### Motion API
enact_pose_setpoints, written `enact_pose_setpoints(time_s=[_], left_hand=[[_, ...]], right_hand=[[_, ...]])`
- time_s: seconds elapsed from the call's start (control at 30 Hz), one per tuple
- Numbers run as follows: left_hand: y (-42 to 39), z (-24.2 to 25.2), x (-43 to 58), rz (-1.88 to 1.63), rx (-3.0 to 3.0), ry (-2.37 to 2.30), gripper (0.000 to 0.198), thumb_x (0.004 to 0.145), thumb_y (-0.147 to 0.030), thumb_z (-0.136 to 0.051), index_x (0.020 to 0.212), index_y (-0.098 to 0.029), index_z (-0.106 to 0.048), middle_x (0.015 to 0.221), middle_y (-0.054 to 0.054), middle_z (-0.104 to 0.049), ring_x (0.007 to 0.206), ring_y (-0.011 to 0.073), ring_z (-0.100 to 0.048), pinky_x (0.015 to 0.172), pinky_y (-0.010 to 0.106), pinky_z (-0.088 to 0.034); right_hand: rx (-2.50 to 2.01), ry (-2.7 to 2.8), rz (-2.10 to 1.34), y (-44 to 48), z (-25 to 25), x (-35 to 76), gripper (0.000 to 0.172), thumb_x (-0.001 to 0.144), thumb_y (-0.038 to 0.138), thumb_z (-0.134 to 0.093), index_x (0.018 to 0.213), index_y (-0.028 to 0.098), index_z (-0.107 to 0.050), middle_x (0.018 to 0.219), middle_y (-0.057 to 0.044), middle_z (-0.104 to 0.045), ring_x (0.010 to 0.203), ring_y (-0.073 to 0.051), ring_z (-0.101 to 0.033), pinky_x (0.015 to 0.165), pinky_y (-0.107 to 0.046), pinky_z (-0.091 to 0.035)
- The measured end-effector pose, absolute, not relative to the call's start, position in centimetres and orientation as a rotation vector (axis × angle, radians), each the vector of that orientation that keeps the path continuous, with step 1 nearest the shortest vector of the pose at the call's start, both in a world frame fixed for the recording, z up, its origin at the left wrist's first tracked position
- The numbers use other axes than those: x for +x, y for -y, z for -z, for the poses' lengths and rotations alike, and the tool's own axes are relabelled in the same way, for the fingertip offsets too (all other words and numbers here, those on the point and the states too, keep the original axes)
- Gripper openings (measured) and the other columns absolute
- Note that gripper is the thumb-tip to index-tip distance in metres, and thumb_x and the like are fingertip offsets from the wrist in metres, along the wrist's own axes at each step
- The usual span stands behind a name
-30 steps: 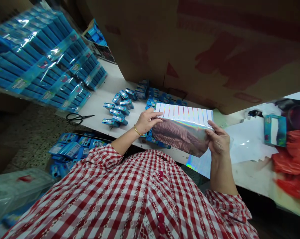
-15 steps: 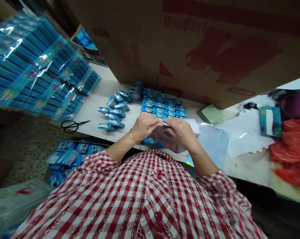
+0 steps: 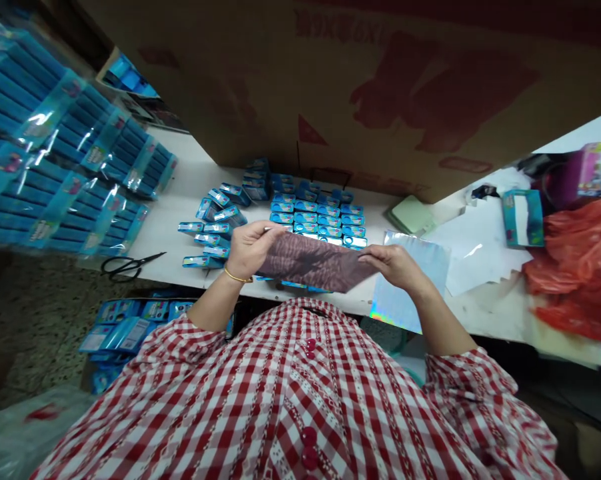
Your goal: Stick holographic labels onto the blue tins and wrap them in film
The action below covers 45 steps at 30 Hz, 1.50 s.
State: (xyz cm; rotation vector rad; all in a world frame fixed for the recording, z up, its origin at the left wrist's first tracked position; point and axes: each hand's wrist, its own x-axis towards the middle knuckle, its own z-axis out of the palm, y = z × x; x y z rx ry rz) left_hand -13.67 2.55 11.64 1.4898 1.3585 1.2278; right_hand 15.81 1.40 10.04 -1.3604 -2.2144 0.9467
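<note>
A dull purple-brown, wrinkled sheet (image 3: 313, 262) is stretched between my two hands in front of my chest. My left hand (image 3: 250, 251), with a gold bangle at the wrist, pinches its left end. The right end is pinched by the fingers of my right hand (image 3: 396, 265). I cannot tell whether the sheet is cloth, film or paper. Behind and partly under it, small blue boxes (image 3: 329, 221) stand in rows on the white table (image 3: 180, 190). A shiny silvery sheet (image 3: 411, 277) lies below and beside my right hand.
More blue boxes (image 3: 215, 229) stand loosely at left, near black scissors (image 3: 133, 265). Wrapped blue packs (image 3: 75, 157) are stacked far left. A large carton (image 3: 260, 113) looms behind. White papers (image 3: 473, 250), a pale green block (image 3: 409, 215) and red plastic (image 3: 575, 260) lie rightward.
My hands have moved apart, drawing the purple-brown sheet out flat between them. The white piece by my right hand is out of sight. The view has shifted slightly.
</note>
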Motion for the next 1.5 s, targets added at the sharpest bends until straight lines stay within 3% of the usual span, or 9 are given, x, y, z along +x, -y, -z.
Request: enact_pose_setpoints(time_s=[0.23,0.4,0.53,0.67,0.83,1.03,1.3,1.4,1.5], left_hand=[[-3.6,-8.5,-11.9,-1.248,0.976,-1.252,0.037,0.062,-0.051,-0.072,0.066,-0.015,-0.067,0.053,-0.001,-0.06,0.052,0.0108,-0.056,0.05,0.021,-0.044],[-4.5,-6.2,-9.4,-1.155,0.633,-1.179,0.041,0.055,-0.051,-0.077,0.063,-0.014,-0.063,0.054,-0.002,-0.06,0.054,0.0109,-0.057,0.055,0.022,-0.047],[-5.0,-3.1,-6.7,-1.005,0.452,-1.227,0.033,0.063,-0.042,-0.076,0.063,-0.013,-0.06,0.053,-0.002,-0.058,0.048,0.0086,-0.053,0.05,0.021,-0.043],[-4.9,-0.4,-4.6,-0.91,0.305,-1.222,0.022,0.071,-0.032,-0.072,0.071,-0.013,-0.06,0.06,0.0,-0.061,0.051,0.008,-0.056,0.056,0.022,-0.045],[-4.5,0.9,-4.5,-0.971,0.163,-1.16,0.018,0.076,-0.027,-0.067,0.07,-0.014,-0.056,0.059,-0.003,-0.058,0.052,0.0069,-0.055,0.059,0.022,-0.045],[-4.1,1.3,-5.0,-0.999,0.009,-1.079,0.014,0.078,-0.025,-0.065,0.074,-0.015,-0.056,0.06,-0.002,-0.058,0.055,0.0075,-0.056,0.061,0.021,-0.046],[-4.9,3.9,-5.7,-1.012,0.24,-1.295,0.016,0.08,-0.021,-0.059,0.066,-0.014,-0.058,0.054,-0.002,-0.055,0.057,0.0109,-0.056,0.063,0.024,-0.045],[-5.6,5.4,-7.2,-1.023,0.55,-1.539,0.023,0.074,-0.016,-0.063,0.052,-0.015,-0.057,0.052,-0.001,-0.054,0.072,0.0156,-0.058,0.069,0.023,-0.044],[-5.1,5.5,-8.9,-1.135,0.584,-1.553,0.008,0.071,-0.019,-0.068,0.064,-0.016,-0.064,0.07,0.002,-0.064,0.089,0.0181,-0.059,0.077,0.023,-0.044]], right_hand=[[-1.501,1.801,-1.11,-1.0,-9.3,20.1,0.036,0.074,0.054,-0.059,0.07,0.019,-0.069,0.063,-0.002,-0.066,0.057,-0.014,-0.058,0.056,-0.025,-0.047],[-1.66,1.74,-1.035,-3.6,-8.4,23.3,0.04,0.071,0.056,-0.059,0.069,0.017,-0.069,0.054,0.0,-0.059,0.048,-0.012,-0.049,0.048,-0.025,-0.041],[-1.957,1.973,-0.632,-6.9,-6.5,24.3,0.033,0.08,0.045,-0.054,0.075,0.016,-0.071,0.067,-0.007,-0.066,0.062,-0.018,-0.056,0.06,-0.03,-0.042],[-1.96,2.215,-0.182,-8.2,-4.0,18.8,0.03,0.088,0.029,-0.046,0.101,0.014,-0.069,0.104,-0.016,-0.065,0.092,-0.026,-0.056,0.079,-0.037,-0.041],[-1.466,2.63,-0.378,-6.5,-1.1,8.7,0.037,0.093,0.026,-0.037,0.123,0.017,-0.057,0.116,-0.015,-0.057,0.099,-0.025,-0.051,0.086,-0.037,-0.039],[-1.296,2.688,-0.321,-5.1,2.3,7.5,0.041,0.095,0.022,-0.029,0.126,0.012,-0.052,0.124,-0.016,-0.054,0.107,-0.024,-0.049,0.092,-0.038,-0.04],[-1.306,2.554,-0.455,-3.4,-1.0,8.2,0.027,0.092,0.023,-0.039,0.095,0.017,-0.065,0.112,-0.013,-0.063,0.099,-0.021,-0.057,0.086,-0.035,-0.045],[-1.321,2.294,-0.692,-2.5,-4.3,7.6,0.024,0.089,0.027,-0.044,0.085,0.018,-0.065,0.098,-0.01,-0.065,0.092,-0.019,-0.059,0.081,-0.033,-0.047],[-1.428,1.917,-1.058,-2.8,-5.6,6.1,0.023,0.082,0.035,-0.051,0.076,0.018,-0.065,0.081,-0.006,-0.064,0.074,-0.016,-0.06,0.063,-0.028,-0.048]])
